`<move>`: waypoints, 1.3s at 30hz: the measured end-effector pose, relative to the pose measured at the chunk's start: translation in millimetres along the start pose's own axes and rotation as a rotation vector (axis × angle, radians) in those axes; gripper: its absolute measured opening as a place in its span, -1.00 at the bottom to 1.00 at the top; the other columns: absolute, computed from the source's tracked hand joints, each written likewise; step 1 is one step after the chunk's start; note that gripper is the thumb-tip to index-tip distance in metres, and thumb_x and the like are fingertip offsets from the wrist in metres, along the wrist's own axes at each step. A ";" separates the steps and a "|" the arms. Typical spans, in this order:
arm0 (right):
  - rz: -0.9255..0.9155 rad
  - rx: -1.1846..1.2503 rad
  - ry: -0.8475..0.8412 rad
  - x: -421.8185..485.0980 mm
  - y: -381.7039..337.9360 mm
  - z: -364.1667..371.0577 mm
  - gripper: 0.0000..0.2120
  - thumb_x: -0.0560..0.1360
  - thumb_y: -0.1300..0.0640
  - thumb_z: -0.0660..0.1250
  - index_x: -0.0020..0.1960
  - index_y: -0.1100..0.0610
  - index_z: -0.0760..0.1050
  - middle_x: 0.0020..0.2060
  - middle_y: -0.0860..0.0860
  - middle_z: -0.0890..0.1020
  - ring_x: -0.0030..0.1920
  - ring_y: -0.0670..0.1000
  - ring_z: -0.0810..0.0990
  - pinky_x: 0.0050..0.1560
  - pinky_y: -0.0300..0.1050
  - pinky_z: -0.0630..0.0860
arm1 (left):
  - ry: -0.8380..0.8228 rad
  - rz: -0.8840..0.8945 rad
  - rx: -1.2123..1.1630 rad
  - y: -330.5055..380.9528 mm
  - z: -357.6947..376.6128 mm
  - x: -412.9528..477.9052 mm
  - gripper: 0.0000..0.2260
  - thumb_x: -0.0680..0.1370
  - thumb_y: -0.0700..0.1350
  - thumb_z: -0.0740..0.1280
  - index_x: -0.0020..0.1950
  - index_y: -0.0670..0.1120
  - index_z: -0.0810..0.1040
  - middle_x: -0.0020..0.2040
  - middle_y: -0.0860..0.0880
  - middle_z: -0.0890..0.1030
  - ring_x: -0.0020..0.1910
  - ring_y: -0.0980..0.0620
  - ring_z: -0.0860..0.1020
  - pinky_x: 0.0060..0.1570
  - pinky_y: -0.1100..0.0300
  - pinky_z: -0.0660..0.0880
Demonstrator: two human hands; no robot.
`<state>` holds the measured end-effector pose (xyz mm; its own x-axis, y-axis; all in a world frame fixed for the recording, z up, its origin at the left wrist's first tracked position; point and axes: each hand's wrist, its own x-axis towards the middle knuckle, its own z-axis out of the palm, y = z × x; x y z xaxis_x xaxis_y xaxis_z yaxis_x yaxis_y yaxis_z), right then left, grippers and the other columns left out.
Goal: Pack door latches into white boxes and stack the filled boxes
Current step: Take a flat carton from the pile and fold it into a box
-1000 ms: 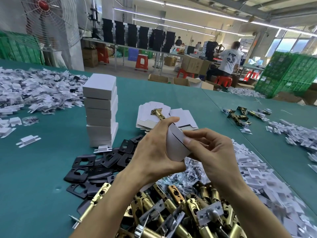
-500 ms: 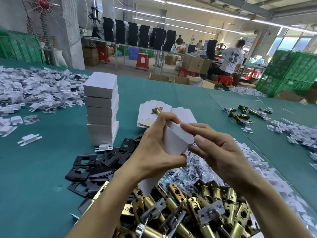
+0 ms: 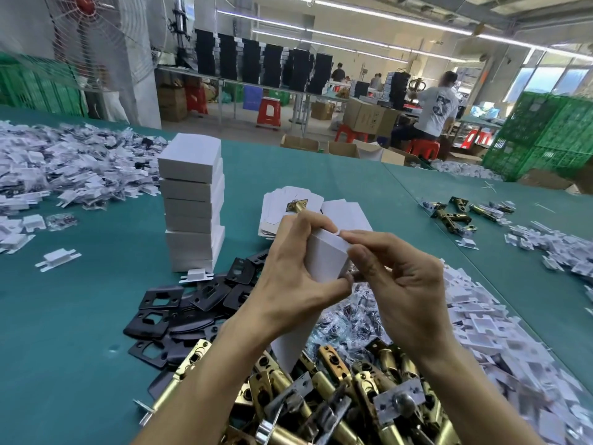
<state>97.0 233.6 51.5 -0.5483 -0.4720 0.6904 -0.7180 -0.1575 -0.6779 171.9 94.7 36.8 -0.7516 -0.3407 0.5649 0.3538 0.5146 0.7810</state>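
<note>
Both hands hold a white box (image 3: 325, 258) upright above the table's middle. My left hand (image 3: 295, 277) wraps its left side from behind. My right hand (image 3: 401, 284) pinches the top flap with thumb and forefinger. The brass end of a door latch (image 3: 296, 205) shows just above my left fingers; I cannot tell whether it sticks out of the box or lies on the flat box blanks (image 3: 288, 207) behind. A stack of several closed white boxes (image 3: 192, 203) stands to the left. A heap of brass door latches (image 3: 337, 396) lies below my wrists.
Black strike plates (image 3: 179, 309) lie left of the latch heap, small bagged screws (image 3: 346, 319) behind it. White plastic pieces are piled far left (image 3: 64, 165) and along the right (image 3: 497, 332). Loose latches (image 3: 455, 213) lie far right. A seated person (image 3: 433, 107) works beyond the green table (image 3: 64, 348).
The box was turned more upright and raised slightly. My right fingers moved from its side up to the top flap and now pinch it shut.
</note>
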 end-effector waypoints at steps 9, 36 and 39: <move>0.127 0.014 -0.052 -5.8 -0.1 3.7 -0.83 0.45 0.16 0.49 -0.02 -0.05 0.64 0.03 -0.18 0.69 -0.07 -0.07 0.71 -0.14 -0.12 0.66 | 0.080 0.019 0.082 -2.5 3.0 -0.9 -0.64 0.30 0.13 0.39 0.03 0.14 0.40 0.04 0.02 0.44 -0.07 0.16 0.49 -0.26 0.38 0.42; 0.357 0.246 -0.210 7.1 -3.3 -29.3 -0.79 0.42 0.13 0.43 0.05 0.01 0.67 -0.03 0.05 0.73 -0.04 0.02 0.70 -0.06 -0.14 0.63 | -0.055 -0.101 -0.314 2.5 -4.8 4.2 -0.77 0.53 0.01 0.35 0.16 0.03 0.56 0.02 -0.09 0.69 -0.08 0.03 0.67 -0.16 0.15 0.62; 0.356 0.249 -0.121 11.2 -3.5 -29.2 -0.76 0.39 0.11 0.45 0.06 0.03 0.65 -0.08 0.05 0.74 -0.10 -0.01 0.69 -0.11 -0.17 0.63 | -0.105 -0.160 -0.262 -3.4 -6.1 4.8 -0.64 0.53 0.19 0.41 0.30 0.25 0.45 0.05 0.07 0.68 -0.01 0.15 0.67 -0.07 0.19 0.60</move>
<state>80.9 254.1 69.0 -0.6778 -0.6299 0.3791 -0.3609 -0.1643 -0.9180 170.5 86.5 38.5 -0.8576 -0.3113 0.4095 0.3475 0.2364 0.9074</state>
